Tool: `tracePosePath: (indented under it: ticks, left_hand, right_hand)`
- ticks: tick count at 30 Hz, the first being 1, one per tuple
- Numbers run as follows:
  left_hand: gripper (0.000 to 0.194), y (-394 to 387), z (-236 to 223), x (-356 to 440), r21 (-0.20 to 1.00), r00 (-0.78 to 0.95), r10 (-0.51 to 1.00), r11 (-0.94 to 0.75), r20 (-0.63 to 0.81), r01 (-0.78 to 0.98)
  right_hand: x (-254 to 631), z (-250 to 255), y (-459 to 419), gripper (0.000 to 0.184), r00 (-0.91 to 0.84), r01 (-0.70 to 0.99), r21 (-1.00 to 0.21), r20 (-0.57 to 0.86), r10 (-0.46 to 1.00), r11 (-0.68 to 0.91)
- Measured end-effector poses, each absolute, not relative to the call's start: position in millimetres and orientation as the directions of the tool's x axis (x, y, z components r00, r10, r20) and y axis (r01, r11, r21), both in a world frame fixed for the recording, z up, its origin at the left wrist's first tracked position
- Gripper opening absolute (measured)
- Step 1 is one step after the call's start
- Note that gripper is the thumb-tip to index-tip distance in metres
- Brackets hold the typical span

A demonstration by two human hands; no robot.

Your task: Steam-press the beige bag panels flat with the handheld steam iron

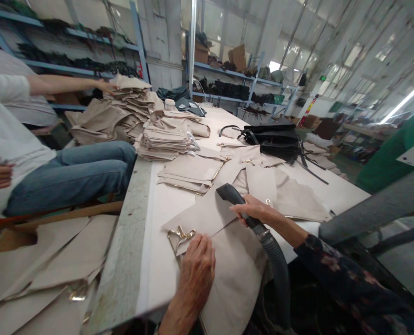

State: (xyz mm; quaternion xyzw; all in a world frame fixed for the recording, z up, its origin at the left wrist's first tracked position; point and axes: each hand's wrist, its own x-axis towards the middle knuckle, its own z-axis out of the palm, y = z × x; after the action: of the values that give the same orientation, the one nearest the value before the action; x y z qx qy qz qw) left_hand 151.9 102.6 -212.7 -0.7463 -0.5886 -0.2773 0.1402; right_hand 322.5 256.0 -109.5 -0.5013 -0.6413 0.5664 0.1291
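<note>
You're pressing your spread left hand [196,270] on a beige bag panel [235,284] beside its gold clasp [181,235], while your right hand [254,209] is curling around a black vacuum hose [277,260].

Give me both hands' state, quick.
Left hand: open, resting flat on a beige bag panel.
Right hand: closed, holding a black hose nozzle.

Stacked bag panels [167,142] lie on the table [154,242].

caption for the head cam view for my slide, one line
Right hand grips black hose nozzle, left hand rests on beige panel
</note>
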Motion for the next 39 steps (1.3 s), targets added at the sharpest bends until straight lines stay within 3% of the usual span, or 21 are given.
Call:
tracePosePath:
  ticks: [6, 12, 16, 22, 28, 33, 39]
  left_hand:
    - [0.025, 101.5, -211.8, 151.8, 0.102, 0.153, 0.807, -0.254, 0.571, 0.962]
    - [0.024, 100.5, -211.5, 152.1, 0.107, 0.151, 0.809, -0.255, 0.568, 0.961]
    - [0.025, 100.6, -211.5, 151.6, 0.122, 0.140, 0.821, -0.246, 0.553, 0.962]
    - [0.024, 102.1, -211.3, 150.4, 0.143, 0.132, 0.826, -0.248, 0.548, 0.958]
    - [0.020, 101.7, -206.9, 151.5, 0.139, 0.141, 0.846, -0.245, 0.514, 0.960]
    - [0.017, 101.2, -201.4, 151.7, 0.114, 0.167, 0.859, -0.251, 0.484, 0.961]
    - [0.019, 99.8, -195.4, 153.9, 0.091, 0.185, 0.859, -0.258, 0.477, 0.962]
  right_hand:
    - [334.9, -84.2, 266.4, 0.027, -0.350, 0.441, -0.884, -0.329, 0.877, -0.155]
    - [330.8, -86.6, 253.9, 0.027, -0.543, 0.484, -0.859, -0.444, 0.713, -0.167]
    - [307.6, -109.7, 268.3, 0.026, -0.521, 0.520, -0.829, -0.497, 0.694, -0.204]
    - [287.7, -102.3, 297.4, 0.025, -0.437, 0.475, -0.870, -0.364, 0.823, -0.132]
    - [360.1, -59.7, 273.4, 0.025, -0.461, 0.323, -0.944, -0.221, 0.859, -0.069]
    - [397.5, -54.4, 221.1, 0.024, -0.443, 0.353, -0.908, -0.373, 0.815, -0.224]
    - [378.4, -102.6, 207.2, 0.023, -0.465, 0.482, -0.824, -0.528, 0.711, -0.298]
